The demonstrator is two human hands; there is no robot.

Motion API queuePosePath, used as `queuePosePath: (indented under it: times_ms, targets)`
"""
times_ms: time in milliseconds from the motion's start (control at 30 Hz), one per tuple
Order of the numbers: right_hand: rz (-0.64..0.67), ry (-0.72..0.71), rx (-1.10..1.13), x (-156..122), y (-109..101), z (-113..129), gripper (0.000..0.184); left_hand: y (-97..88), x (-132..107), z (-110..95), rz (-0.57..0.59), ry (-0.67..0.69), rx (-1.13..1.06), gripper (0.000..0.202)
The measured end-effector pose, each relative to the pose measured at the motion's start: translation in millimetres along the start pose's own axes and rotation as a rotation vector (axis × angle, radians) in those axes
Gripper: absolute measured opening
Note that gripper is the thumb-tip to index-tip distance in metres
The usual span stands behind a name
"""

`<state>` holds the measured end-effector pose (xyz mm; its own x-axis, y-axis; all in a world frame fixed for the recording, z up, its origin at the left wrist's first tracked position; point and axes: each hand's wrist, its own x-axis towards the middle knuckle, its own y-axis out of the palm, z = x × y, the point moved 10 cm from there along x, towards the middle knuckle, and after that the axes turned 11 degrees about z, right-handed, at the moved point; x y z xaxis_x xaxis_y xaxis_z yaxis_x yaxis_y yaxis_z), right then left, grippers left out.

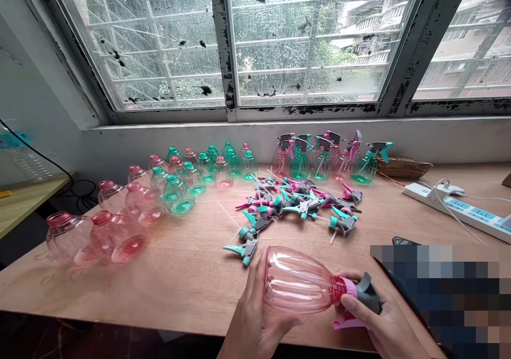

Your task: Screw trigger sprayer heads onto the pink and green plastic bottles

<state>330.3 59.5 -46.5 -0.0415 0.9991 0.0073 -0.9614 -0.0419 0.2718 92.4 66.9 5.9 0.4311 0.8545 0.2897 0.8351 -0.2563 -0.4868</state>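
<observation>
A clear pink spray bottle (299, 282) lies sideways in the air above the table's front edge, its neck to the right. My left hand (255, 314) grips it round the base. My right hand (369, 311) is closed on the pink collar and grey body of its trigger spray head (365, 292), which sits on the bottle's neck. The pink trigger points down towards me. Just beyond the bottle lies a pile of loose spray heads (303, 202), pink, teal and grey, with thin dip tubes.
Open pink and green bottles (178, 197) stand at the left and back. Several bottles with spray heads (321, 159) line the wall under the window. A white power strip (459, 207), a brown paper-like bundle (405, 166) and a dark-edged device, mostly pixelated, are at the right.
</observation>
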Motion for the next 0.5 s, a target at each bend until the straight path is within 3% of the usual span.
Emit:
queuePosePath:
  times_ms: [500]
  targets:
    - [-0.002, 0.021, 0.056, -1.2, 3.7, 1.1, 0.041, 0.0, 0.3, -2.8, 0.008, 0.009, 0.005, 0.094]
